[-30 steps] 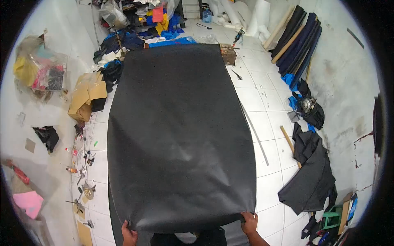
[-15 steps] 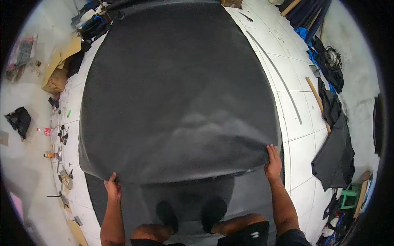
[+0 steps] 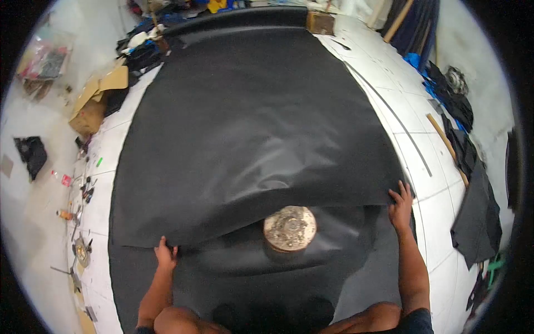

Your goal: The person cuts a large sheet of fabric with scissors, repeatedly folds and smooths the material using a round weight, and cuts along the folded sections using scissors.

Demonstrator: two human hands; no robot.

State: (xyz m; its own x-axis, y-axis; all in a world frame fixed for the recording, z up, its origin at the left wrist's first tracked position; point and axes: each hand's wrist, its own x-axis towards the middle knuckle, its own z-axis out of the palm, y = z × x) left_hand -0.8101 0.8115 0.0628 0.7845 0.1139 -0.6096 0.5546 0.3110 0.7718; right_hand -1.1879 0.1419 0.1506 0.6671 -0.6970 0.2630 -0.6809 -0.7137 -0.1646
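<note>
A wide black sheet (image 3: 239,122), smooth like leatherette, stretches in front of me over more black material. My left hand (image 3: 165,256) grips its near edge at the left, one finger pointing forward. At the right end of that edge, my right hand (image 3: 400,209) holds the sheet with fingers somewhat apart on top; its thumb is hard to see. Between my hands the edge bows upward. Just under it, a round, worn, speckled disc-shaped block (image 3: 290,229) rests on the lower black layer (image 3: 245,289), its far side partly covered by the sheet.
A black roll (image 3: 239,19) lies at the far end beside a wooden block (image 3: 320,23). A long thin strip (image 3: 392,114) and scissors-like tool (image 3: 341,44) lie on white tiles at right. Dark cloth (image 3: 478,217) and a wooden stick (image 3: 445,147) are farther right; small tools and cardboard (image 3: 97,100) line the left.
The sheet's near edge has shifted away from me, uncovering the round block. My right hand has moved right and slightly forward; the left has shifted slightly right. The head view has tilted up.
</note>
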